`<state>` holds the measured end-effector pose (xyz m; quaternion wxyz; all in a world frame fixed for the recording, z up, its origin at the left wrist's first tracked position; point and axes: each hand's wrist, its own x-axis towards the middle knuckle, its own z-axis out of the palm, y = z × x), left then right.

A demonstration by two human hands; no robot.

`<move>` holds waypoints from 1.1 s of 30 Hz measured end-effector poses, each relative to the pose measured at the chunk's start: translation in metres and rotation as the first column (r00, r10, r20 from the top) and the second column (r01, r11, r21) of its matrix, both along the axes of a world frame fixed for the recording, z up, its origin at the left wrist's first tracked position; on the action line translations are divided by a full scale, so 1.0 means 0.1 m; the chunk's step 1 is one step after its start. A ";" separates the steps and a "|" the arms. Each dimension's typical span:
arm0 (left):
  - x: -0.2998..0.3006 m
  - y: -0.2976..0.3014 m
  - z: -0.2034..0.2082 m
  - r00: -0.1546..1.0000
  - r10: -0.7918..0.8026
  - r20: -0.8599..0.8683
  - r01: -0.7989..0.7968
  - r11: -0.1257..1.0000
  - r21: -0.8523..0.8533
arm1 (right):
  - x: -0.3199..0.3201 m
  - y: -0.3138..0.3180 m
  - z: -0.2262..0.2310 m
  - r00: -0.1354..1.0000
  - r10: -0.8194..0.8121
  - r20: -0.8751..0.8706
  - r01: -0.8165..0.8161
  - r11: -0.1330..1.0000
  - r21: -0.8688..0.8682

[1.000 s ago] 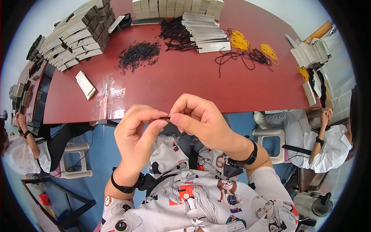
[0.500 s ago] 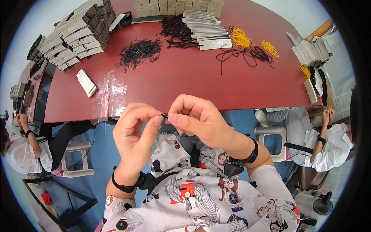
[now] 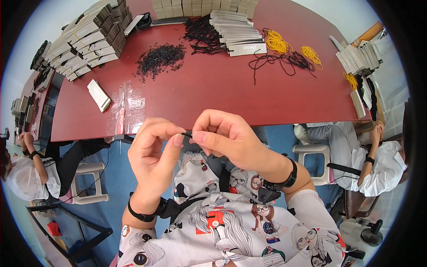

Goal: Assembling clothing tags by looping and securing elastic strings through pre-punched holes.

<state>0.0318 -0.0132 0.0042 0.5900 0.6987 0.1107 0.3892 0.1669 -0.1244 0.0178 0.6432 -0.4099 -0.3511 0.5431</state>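
A short, thin black piece (image 3: pixel 187 135), either cord or a pin, spans the gap between my fingertips just off the near edge of the table. My left hand (image 3: pixel 153 149) pinches one end between thumb and index finger. The other end disappears into the pinch of my right hand (image 3: pixel 227 138); its fingers are curled in. Beyond my hands on the red table (image 3: pixel 191 98) lies a heap of small black pin-like loops (image 3: pixel 160 61). Behind it, to the right, is a row of pale card tags (image 3: pixel 235 31) with black cords (image 3: pixel 203 35) trailing left.
Tall stacks of bundled tags (image 3: pixel 91 42) rise at the far left, with a few loose tags (image 3: pixel 98 95) nearer. Yellow cord (image 3: pixel 278 43) and tangled black cord (image 3: pixel 284 64) lie right. Clear tape (image 3: pixel 131 104) covers the front left. People sit on both sides, near stools (image 3: pixel 311 153).
My left hand has shifted slightly left, away from the right, and more of the thin black piece shows between them. My right hand has barely moved.
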 end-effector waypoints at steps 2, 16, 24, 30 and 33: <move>0.00 0.01 -0.01 1.000 -0.006 -0.004 0.006 1.000 -0.001 | 0.01 0.00 -0.02 1.000 -0.021 0.018 0.021 0.999 -0.026; -0.01 -0.02 0.00 0.999 -0.048 0.026 0.050 0.995 -0.083 | -0.02 -0.01 -0.07 0.918 -0.216 0.331 0.194 0.976 0.100; -0.01 0.01 -0.07 0.995 -0.096 -0.017 0.094 0.991 -0.101 | -0.03 0.00 -0.09 0.851 -0.251 0.461 0.192 0.966 0.173; 0.04 -0.06 -0.05 0.997 0.059 -0.041 -0.056 0.996 0.071 | -0.05 0.02 -0.09 0.908 -0.248 0.337 0.229 0.969 0.097; 0.02 -0.03 -0.05 0.995 0.070 -0.070 -0.068 0.997 0.020 | -0.04 0.03 -0.05 0.919 -0.299 0.257 0.288 0.954 0.080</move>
